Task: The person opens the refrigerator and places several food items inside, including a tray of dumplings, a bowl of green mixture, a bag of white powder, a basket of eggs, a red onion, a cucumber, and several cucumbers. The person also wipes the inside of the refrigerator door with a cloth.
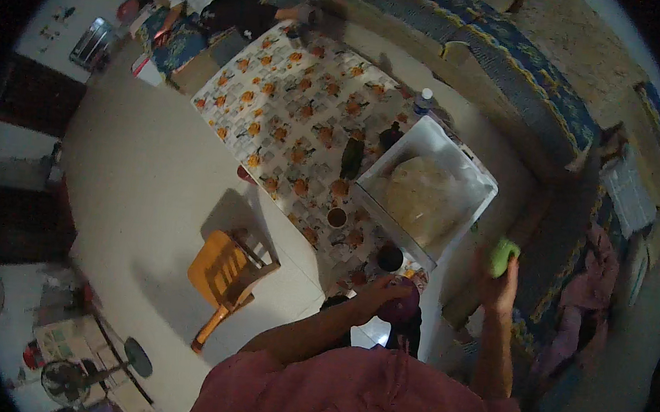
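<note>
My left hand (372,298) is closed around a round dark purple object (400,301) near the table's close edge; its exact kind is unclear. Out to the right, my raised right hand (500,282) grips a light green object (503,257), blurred, possibly a cloth or sponge. A translucent white plastic bin (487,190) holding a pale rounded mass (422,199) rests on the table with a flowered cover (280,134). Left of the bin are a dark green item (352,158) and a cup (337,217). A dark round container (390,258) sits just beyond my left hand.
A wooden chair (216,266) stands left of the table. A sofa with a blue patterned cover (495,61) runs behind and right. Another person (229,12) sits at the table's far end. A bottle (424,101) stands by the bin. A fan (64,382) is at lower left.
</note>
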{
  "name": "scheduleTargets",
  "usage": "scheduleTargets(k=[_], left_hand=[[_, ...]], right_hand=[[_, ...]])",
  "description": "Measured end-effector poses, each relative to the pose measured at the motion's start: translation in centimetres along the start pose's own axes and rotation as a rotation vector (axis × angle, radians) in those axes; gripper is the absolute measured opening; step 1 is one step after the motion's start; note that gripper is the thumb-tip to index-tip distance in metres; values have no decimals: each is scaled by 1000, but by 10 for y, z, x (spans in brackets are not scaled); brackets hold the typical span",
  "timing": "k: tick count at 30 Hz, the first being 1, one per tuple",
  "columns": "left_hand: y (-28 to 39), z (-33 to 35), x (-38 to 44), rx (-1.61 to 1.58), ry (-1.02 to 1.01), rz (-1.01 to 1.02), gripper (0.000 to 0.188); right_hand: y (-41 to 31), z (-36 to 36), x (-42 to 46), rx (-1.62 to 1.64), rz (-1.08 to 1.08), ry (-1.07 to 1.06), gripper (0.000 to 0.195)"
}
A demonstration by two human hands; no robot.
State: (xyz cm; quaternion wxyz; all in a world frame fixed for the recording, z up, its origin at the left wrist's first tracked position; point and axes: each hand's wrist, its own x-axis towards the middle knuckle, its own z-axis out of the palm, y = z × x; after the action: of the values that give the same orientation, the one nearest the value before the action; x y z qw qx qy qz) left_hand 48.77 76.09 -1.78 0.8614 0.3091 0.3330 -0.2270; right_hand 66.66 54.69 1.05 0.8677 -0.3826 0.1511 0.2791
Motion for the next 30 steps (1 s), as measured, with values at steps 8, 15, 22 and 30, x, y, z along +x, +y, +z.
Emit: scheduleTargets(k=[8,15,22,30], left_hand=[[-35,-40,-61,492,-359,5,31],[-103,-33,-61,1363,-728,280,34],[-282,131,-135,1081,-630,-411,39],[-548,222,-235,1306,-1021,-649,53]], right_hand=[[149,-71,-227,92,329,204,46],[176,-122,-376,294,-31,326,45],[221,-213,-604,497,-517,597,44],[298,-299,-840,704,-1057,1079,37]])
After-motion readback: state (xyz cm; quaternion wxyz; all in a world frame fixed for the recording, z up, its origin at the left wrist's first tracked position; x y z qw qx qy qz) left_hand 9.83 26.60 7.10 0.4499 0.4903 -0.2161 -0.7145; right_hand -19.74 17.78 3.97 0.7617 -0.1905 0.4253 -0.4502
